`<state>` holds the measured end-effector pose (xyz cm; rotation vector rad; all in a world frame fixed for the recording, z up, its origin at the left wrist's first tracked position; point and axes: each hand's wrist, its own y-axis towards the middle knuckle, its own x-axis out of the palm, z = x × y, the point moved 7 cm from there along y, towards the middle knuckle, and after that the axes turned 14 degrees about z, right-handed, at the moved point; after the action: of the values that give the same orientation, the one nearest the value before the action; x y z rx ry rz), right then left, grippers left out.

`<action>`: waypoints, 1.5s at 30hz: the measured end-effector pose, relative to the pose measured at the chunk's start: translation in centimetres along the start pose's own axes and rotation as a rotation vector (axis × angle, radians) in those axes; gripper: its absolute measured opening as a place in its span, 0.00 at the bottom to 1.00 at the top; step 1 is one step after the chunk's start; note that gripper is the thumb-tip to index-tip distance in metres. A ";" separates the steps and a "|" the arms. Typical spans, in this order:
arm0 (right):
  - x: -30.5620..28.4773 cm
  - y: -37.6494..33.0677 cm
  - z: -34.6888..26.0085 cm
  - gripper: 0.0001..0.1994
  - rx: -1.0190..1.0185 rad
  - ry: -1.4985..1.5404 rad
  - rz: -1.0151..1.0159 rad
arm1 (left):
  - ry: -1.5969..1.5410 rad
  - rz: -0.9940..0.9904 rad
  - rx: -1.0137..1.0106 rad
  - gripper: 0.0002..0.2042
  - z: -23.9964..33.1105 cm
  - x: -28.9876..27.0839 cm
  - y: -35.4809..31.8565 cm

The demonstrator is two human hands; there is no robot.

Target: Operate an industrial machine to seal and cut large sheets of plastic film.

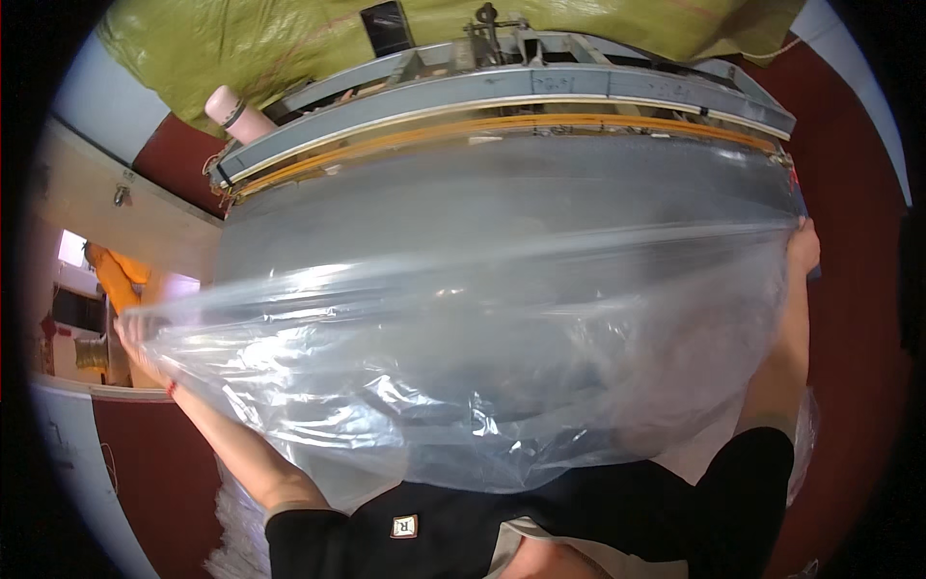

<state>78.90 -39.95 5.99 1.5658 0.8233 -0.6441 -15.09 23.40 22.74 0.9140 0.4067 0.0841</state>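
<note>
A wide sheet of clear plastic film (463,357) is stretched taut between my hands, its far edge pulled into a ridge. At the far left, my left hand (140,349) is closed on one corner of the film, its fingers partly hidden behind the plastic. On the right, my right hand (803,249) grips the opposite corner, arm extended. The film hangs in shiny folds over a grey work surface (482,179) and reaches back to my black shirt.
Beyond the work surface runs a grey metal frame (511,87) with an orange strip (540,121) along it. A pink bottle (241,116) leans at its left end. A dark phone-like slab (386,29) lies on yellow-green sheeting (260,48). At left is an open cabinet (82,362).
</note>
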 end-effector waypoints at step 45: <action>1.6 7.7 14.2 0.14 0.535 1.325 -0.366 | 0.067 -0.154 0.082 0.02 9.8 36.4 -9.4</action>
<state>86.65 -54.21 7.12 2.3359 2.0636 0.0531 21.16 19.06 9.53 0.9594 0.5442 -0.0431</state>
